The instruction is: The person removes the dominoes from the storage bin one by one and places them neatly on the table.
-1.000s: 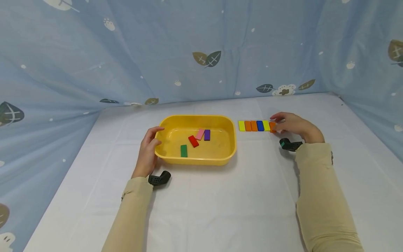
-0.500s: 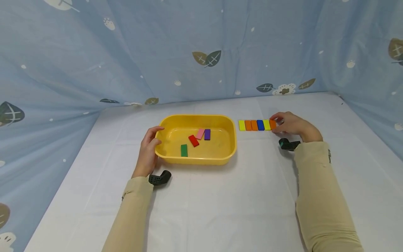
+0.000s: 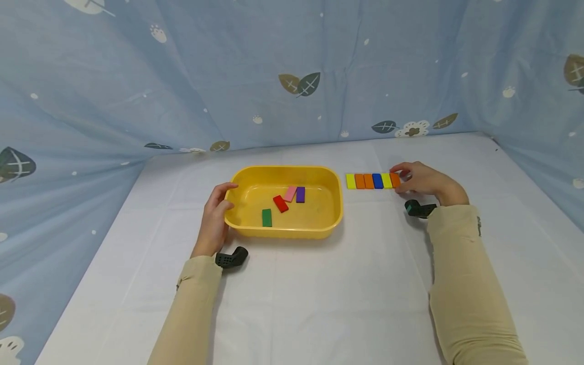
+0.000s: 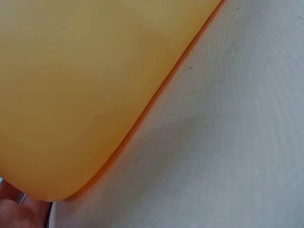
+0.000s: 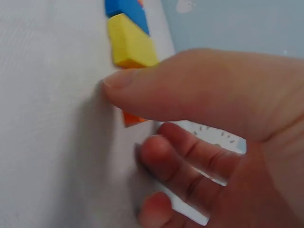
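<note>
At the left end of a yellow plastic tub [image 3: 283,233], my left hand [image 3: 212,223] grips the rim. The left wrist view is mostly filled by the tub's wall [image 4: 85,95]. To the tub's right, rectangular blocks lie side by side in a row: yellow [image 3: 351,181], two orange [image 3: 364,181], blue [image 3: 377,181], yellow [image 3: 387,181] and orange at the right end [image 3: 395,180]. My right hand [image 3: 426,180] pinches that end orange block between thumb and a finger. In the right wrist view the thumb [image 5: 156,90] covers much of this block [image 5: 133,118].
Inside the tub lie a green block [image 3: 266,218], a red block [image 3: 280,204], a pink block [image 3: 289,193] and a purple block [image 3: 300,194]. A white cloth [image 3: 319,304] covers the table. A blue patterned curtain [image 3: 205,76] hangs along the back and sides.
The end orange block, slightly lower and tilted a second ago, now stands in line with the row. My right hand has shifted very slightly; the left hand and tub have stayed put.
</note>
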`<state>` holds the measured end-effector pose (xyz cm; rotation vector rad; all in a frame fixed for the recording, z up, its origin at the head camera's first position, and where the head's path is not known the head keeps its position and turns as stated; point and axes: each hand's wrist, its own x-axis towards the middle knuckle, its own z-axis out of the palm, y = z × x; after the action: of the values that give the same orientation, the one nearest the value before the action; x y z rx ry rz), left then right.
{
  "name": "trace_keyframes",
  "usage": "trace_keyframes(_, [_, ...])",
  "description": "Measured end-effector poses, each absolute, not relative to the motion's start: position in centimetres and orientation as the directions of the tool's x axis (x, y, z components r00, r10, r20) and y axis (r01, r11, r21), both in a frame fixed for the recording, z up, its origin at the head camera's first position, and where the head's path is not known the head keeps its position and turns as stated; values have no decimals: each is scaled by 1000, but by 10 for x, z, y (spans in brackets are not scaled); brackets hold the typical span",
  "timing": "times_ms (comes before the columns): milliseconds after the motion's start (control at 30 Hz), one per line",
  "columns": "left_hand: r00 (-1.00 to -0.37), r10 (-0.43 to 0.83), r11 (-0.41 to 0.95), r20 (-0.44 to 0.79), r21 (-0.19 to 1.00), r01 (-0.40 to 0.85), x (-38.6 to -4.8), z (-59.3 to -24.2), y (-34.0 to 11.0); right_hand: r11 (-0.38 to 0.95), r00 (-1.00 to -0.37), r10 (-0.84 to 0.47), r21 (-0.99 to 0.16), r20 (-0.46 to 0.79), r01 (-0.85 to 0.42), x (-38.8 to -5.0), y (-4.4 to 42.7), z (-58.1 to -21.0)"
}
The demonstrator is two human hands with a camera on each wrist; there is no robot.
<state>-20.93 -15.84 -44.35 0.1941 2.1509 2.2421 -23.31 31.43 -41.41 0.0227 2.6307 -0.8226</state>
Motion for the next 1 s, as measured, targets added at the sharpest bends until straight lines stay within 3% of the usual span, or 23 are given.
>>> trace_keyframes(267, [-992,108,-46,71,997,66,-209,-443,-159,813,-940,-50,-560,-338,158,-231,311,-404])
trace_keyframes(467, [-990,115,-62,84,995,78,-210,-445,-159,781,-979,56,-602,-193,164,-233,301,-398])
trace_keyframes(767, [-991,104,-54,82,996,77,-209,-447,-158,821,-987,72,-570,142,-22,-299,305,-469])
trace_keyframes(1000, [-991,107,-53,75,996,70,-206,-440,-157,741,-986,-56,-655,158,-148,-257,240,-405])
